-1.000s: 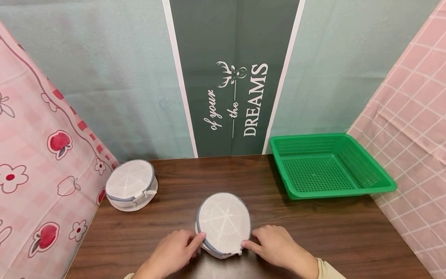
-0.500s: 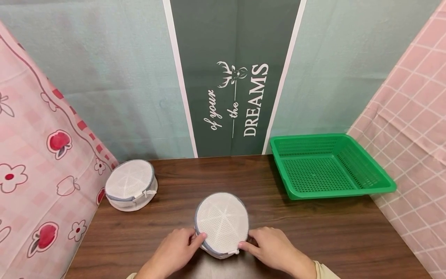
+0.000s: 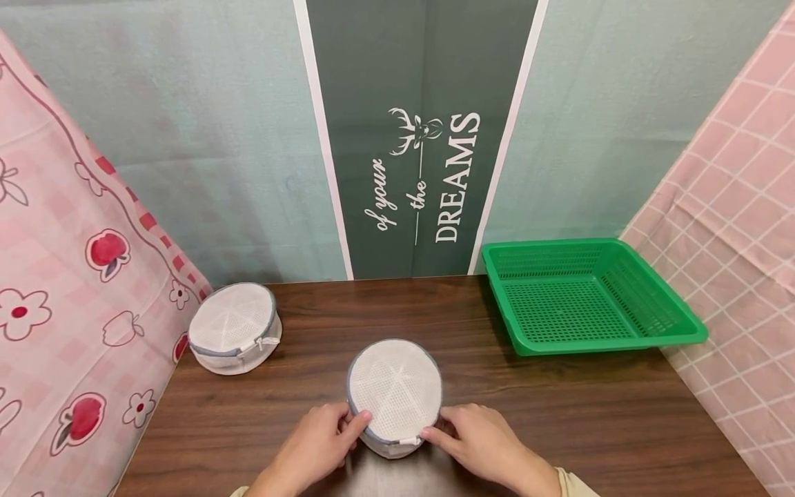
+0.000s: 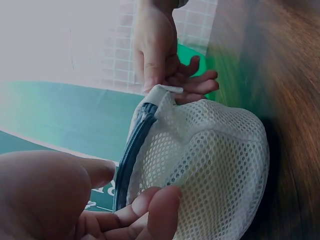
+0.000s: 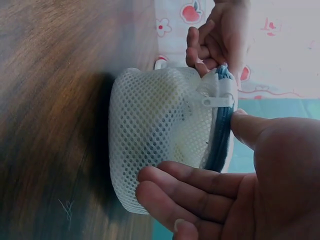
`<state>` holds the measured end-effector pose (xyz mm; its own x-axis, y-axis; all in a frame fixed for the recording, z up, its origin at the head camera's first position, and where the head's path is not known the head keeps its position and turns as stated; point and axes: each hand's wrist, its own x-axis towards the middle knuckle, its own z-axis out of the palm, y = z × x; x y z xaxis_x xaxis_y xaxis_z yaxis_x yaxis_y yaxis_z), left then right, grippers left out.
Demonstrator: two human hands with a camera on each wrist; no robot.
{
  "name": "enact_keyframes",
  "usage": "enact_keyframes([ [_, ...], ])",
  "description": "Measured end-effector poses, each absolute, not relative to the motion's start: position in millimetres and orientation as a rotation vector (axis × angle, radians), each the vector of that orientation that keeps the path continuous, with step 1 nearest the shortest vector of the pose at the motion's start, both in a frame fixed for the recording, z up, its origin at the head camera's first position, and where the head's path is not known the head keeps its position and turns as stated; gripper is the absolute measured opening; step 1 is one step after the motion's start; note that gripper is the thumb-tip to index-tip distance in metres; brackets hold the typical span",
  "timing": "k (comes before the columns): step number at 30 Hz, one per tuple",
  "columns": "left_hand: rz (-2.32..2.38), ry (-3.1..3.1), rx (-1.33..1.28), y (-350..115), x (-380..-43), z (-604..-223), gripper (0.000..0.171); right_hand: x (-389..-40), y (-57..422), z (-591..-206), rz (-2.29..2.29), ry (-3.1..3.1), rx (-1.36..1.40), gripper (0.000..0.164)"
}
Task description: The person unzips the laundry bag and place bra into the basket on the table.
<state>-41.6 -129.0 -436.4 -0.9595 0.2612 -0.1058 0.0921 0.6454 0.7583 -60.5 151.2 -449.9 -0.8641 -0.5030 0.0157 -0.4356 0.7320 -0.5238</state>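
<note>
A round white mesh laundry bag [image 3: 395, 390] with a blue-grey zip round its top edge sits on the table before me. My left hand [image 3: 317, 442] holds its left side, thumb on the top rim and fingers against the mesh. On the opposite side, my right hand [image 3: 487, 442] grips it the same way, thumb close to the white zip pull [image 5: 217, 102]. Through the mesh in the wrist views something pale shows inside. A second bag [image 3: 232, 317] of the same kind, its zip pull facing front right, stands at the back left.
A green plastic basket [image 3: 565, 310] with slotted walls stands at the back right of the wooden table [image 3: 348, 310]. Pink patterned cloth [image 3: 74, 310] hangs at the left, pink checked cloth [image 3: 733, 228] at the right, and a printed green cloth [image 3: 422, 69] behind.
The front bag has shifted slightly left and turned a little, its zip pull moving left along the front. My right hand has moved slightly left with it; the other bag and basket stay put.
</note>
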Motion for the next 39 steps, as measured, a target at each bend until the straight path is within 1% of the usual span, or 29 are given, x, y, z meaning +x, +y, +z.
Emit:
enact_keyframes([
  [7,1.326,2.641,0.295,-124.9,-40.2,-441.4,0.032,-59.4,147.9,-452.6,-0.915,2.817,-0.704,0.036],
  [13,1.447,2.460,0.226,-124.5,-40.0,-444.1,0.038,-58.1,145.5,-452.5,-0.986,2.785,-0.647,0.035],
  [17,1.521,2.359,0.221,-125.8,-41.4,-445.7,0.037,-58.5,144.8,-452.0,-1.049,2.705,-0.650,0.034],
  [26,1.681,2.150,0.167,-124.8,-41.7,-451.7,0.038,-61.7,147.6,-451.5,-1.383,2.203,-0.616,0.028],
  [32,1.776,1.983,0.133,-118.5,-39.4,-453.5,0.039,-64.2,147.8,-451.6,-1.460,2.080,-0.594,0.027],
  [36,1.788,1.959,0.131,-117.0,-39.4,-453.3,0.038,-65.7,147.7,-454.8,-1.511,1.975,-0.571,0.030],
  [39,1.779,1.960,0.131,-116.9,-40.1,-452.6,0.038,-66.8,148.2,-458.7,-1.569,1.838,-0.533,0.037],
])
